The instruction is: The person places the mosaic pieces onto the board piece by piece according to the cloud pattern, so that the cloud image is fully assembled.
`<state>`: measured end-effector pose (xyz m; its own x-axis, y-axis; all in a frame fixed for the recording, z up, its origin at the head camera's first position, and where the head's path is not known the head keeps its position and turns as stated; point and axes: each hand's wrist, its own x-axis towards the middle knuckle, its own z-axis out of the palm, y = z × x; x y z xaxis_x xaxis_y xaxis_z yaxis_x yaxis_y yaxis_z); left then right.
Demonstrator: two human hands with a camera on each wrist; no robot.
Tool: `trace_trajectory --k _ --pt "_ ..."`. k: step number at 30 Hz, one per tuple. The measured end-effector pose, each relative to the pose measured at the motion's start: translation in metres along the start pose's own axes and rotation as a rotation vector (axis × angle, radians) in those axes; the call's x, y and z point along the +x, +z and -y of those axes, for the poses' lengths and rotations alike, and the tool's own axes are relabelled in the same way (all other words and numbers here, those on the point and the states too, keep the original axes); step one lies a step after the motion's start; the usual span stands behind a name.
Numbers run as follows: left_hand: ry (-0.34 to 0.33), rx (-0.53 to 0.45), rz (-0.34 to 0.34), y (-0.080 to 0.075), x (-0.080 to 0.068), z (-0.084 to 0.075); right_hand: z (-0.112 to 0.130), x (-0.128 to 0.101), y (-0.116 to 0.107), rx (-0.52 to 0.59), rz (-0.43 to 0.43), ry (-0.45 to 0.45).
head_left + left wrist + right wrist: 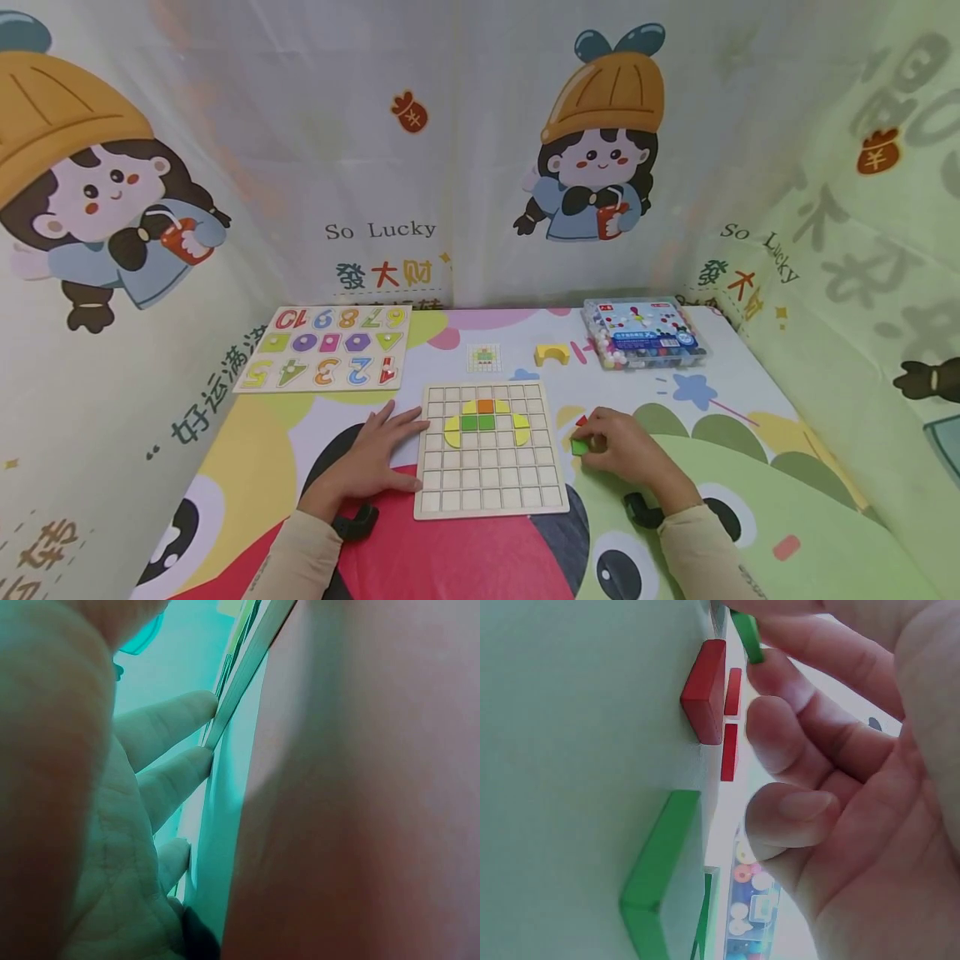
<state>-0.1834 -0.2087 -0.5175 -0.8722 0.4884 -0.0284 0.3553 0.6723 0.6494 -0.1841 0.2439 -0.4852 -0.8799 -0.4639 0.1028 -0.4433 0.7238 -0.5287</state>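
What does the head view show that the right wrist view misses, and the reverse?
Only the head view shows the grid board with its yellow, green and orange tiles, the left hand resting flat at its edge, and the number puzzle. Only the right wrist view shows a loose red block and a green block lying on the mat. Both show the right hand pinching a small green tile.

The left hand (372,457) lies flat with its fingers straight and spread. The right hand (626,448) has its fingers curled, pinching something small. Both arms reach forward.
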Motion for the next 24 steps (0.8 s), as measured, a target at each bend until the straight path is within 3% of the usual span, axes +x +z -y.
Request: trace_trajectory --k 9,15,24 --pt "0.016 0.003 -0.004 -0.001 0.002 0.001 0.012 0.006 0.001 -0.009 -0.063 -0.028" --pt "0.008 0.01 0.004 0.001 0.003 0.002 0.027 0.027 -0.002 -0.037 -0.001 -0.039" --pt "-0.008 0.012 0.01 -0.004 0.001 -0.002 0.053 0.077 0.001 -0.044 0.126 -0.042"
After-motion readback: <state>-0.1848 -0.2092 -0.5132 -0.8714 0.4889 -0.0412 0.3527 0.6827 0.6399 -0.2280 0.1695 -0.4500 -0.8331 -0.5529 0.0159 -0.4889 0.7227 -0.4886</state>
